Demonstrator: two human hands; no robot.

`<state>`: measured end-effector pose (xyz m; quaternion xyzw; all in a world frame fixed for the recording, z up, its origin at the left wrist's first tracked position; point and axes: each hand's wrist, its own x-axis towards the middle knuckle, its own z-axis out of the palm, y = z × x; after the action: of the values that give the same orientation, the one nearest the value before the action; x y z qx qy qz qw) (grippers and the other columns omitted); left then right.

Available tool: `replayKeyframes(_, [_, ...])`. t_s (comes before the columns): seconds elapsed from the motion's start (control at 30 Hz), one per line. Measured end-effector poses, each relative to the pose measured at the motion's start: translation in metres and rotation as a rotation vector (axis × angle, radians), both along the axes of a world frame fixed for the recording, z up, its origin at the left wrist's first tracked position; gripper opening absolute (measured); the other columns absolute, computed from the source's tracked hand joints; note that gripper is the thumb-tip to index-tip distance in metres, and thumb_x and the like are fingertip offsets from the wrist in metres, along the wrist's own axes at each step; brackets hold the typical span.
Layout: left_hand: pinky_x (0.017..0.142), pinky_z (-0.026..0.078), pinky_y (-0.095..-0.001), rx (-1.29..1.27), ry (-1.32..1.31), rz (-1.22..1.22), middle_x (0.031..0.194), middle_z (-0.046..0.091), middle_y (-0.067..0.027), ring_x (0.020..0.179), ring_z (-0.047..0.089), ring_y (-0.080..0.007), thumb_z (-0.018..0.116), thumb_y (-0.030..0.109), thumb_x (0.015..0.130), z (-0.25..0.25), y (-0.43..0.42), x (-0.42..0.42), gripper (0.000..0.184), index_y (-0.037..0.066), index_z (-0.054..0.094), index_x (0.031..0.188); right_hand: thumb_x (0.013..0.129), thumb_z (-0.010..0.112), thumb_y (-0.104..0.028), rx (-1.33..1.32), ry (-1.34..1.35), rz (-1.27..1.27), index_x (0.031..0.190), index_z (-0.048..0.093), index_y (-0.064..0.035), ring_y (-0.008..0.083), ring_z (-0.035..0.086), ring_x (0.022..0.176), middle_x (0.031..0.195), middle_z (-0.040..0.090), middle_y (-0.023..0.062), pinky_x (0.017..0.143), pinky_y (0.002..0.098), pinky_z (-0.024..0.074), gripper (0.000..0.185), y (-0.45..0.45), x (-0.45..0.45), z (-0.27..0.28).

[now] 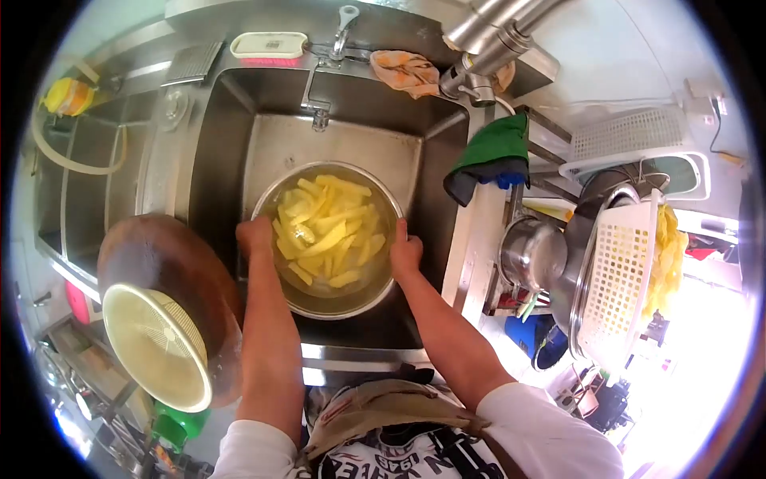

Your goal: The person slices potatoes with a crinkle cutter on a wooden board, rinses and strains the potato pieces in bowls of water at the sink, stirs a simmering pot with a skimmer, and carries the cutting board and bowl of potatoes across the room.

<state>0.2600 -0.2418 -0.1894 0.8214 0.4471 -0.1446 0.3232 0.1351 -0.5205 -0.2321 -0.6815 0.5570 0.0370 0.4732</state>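
Note:
A round metal bowl (339,306) holds cut yellow pieces (327,227) in water, inside the deep steel sink (335,144). My left hand (256,238) grips the bowl's rim on its left side. On the opposite side, my right hand (405,251) is closed on the rim, thumb up. The bowl looks level. Above it, the faucet spout (319,118) reaches over the sink, with no stream of water visible.
Left of the sink, a cream colander (155,347) rests on a brown round board (152,255). A green cloth (491,152) hangs at the right edge. An orange cloth (405,72) and a brush (269,48) lie behind. A white basket (614,279) stands at right.

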Motion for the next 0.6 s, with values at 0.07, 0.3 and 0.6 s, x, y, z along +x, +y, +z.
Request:
replayKeyframes(0.07, [0.083, 0.048, -0.0403, -0.040, -0.013, 0.022, 0.102, 0.065, -0.0252, 0.098, 0.063, -0.0379, 0.061, 0.028, 0.073, 0.035, -0.003, 0.007, 0.043, -0.006, 0.066, 0.097, 0.085, 0.059, -0.051, 0.002, -0.070, 0.055, 0.091, 0.058, 0.0121, 0.0334, 0.061, 0.087, 0.093, 0.062, 0.0252, 0.078, 0.0395, 0.0462, 0.064, 0.002, 0.013, 0.030])
replayKeyframes(0.3, [0.081, 0.048, -0.0404, -0.064, -0.252, -0.135, 0.094, 0.064, -0.0295, 0.095, 0.063, -0.0386, 0.060, 0.030, 0.072, 0.051, 0.026, -0.003, 0.047, -0.013, 0.063, 0.092, 0.084, 0.063, -0.033, -0.072, -0.290, 0.291, 0.098, 0.055, 0.0097, 0.0257, 0.059, 0.082, 0.088, 0.061, 0.0193, 0.074, 0.0366, 0.0463, 0.045, -0.010, 0.014, 0.133])
replayKeyframes(0.6, [0.074, 0.046, -0.0390, -0.133, -0.299, -0.251, 0.089, 0.065, -0.0265, 0.085, 0.064, -0.0346, 0.059, 0.024, 0.073, 0.165, -0.020, -0.045, 0.043, -0.014, 0.061, 0.093, 0.081, 0.064, -0.020, -0.060, -0.368, 0.330, 0.099, 0.056, 0.0093, 0.0197, 0.057, 0.080, 0.090, 0.061, 0.0153, 0.070, 0.0331, 0.0455, 0.035, -0.053, -0.026, 0.187])
